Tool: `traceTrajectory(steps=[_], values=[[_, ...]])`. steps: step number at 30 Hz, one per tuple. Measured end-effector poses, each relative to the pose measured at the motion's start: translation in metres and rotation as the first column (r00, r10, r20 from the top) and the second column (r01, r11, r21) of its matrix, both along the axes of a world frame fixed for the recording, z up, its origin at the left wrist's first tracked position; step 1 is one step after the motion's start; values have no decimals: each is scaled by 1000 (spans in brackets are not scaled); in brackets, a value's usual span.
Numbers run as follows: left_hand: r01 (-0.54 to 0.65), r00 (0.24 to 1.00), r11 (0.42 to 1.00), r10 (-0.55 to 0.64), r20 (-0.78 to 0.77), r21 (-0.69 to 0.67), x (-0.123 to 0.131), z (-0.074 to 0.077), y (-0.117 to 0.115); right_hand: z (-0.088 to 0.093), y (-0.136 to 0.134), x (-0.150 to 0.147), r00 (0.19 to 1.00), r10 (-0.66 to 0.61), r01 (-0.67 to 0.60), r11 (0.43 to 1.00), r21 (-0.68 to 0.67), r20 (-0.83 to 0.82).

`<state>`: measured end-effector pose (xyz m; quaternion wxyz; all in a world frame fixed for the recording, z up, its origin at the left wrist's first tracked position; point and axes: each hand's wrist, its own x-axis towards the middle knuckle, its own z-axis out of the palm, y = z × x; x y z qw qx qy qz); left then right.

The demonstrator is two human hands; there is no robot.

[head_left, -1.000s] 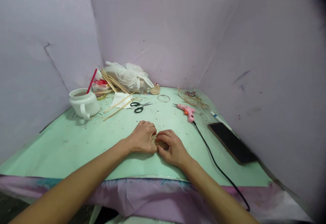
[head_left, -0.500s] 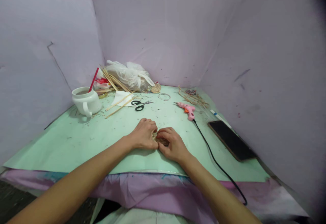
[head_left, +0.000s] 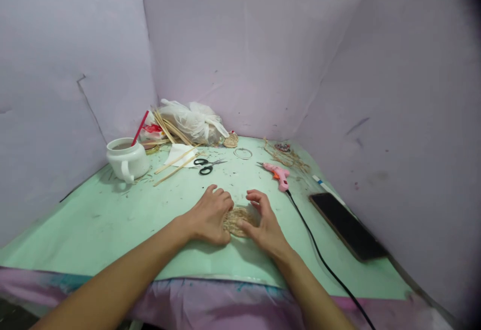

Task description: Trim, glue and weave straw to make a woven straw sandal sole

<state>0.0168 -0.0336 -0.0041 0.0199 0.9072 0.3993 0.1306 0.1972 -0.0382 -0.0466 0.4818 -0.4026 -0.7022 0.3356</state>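
Observation:
A round, flat woven straw disc lies near the front middle of the green-covered table. My left hand grips its left edge, fingers curled over the far side and thumb at the near side. On the right, my right hand is spread, its thumb resting on the disc's right part and the fingers raised apart. Beyond the hands lie black-handled scissors and a metal ring. A pink glue gun lies to the right.
A white mug holding liquid and a red stick stands at the left. Behind it are straw strips and a white plastic bag. At the right are a phone, the glue gun's black cord and dry fibres.
My right hand has opened and drawn back to the right, uncovering more of the straw disc. My left hand keeps its hold. The camera view has tilted up slightly.

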Motion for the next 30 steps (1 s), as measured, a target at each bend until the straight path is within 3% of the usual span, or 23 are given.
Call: traceTrajectory(steps=[3, 5, 9, 12, 16, 19, 20, 22, 23, 24, 26, 28, 30], values=[[44, 999, 995, -46, 23, 88, -2, 8, -6, 2, 6, 5, 979, -56, 27, 989, -148, -198], [52, 997, 988, -60, 56, 144, -4, 12, -9, 6, 7, 7, 954, -20, -69, 957, -283, -299], [108, 990, 971, -125, 64, 214, -2, 15, -9, 18, 2, 6, 886, 124, -357, 797, -487, -446], [184, 981, 958, -194, 25, 219, 1, 15, -8, 22, -1, 4, 842, 142, -455, 704, -545, -520], [197, 976, 961, -211, 53, 195, 2, 16, -6, 16, 1, 2, 805, 22, -433, 705, -561, -593], [90, 946, 983, -135, 295, 161, 0, 13, -2, 14, 3, 2, 756, -100, -364, 756, -544, -646], [2, 889, 996, -43, 456, 90, 1, 11, 0, 15, 3, 2, 735, -134, -340, 774, -534, -664], [-83, 624, 962, 255, 739, -262, 5, 7, 2, 15, 3, 0, 697, -177, -309, 800, -514, -695], [-25, 482, 888, 413, 773, -459, 7, 4, 3, 15, 3, -1, 683, -185, -307, 806, -506, -707], [74, 389, 793, 535, 750, -604, 10, 2, 4, 15, 2, -2, 671, -182, -317, 806, -500, -718], [245, 341, 648, 639, 689, -722, 13, -1, 5, 16, 2, -4, 653, -156, -367, 791, -490, -741], [292, 336, 619, 647, 685, -729, 14, -3, 6, 17, 2, -5, 633, -118, -449, 749, -488, -765], [322, 309, 610, 655, 689, -724, 12, -4, 8, 19, 3, -5, 617, -76, -553, 667, -500, -783]])
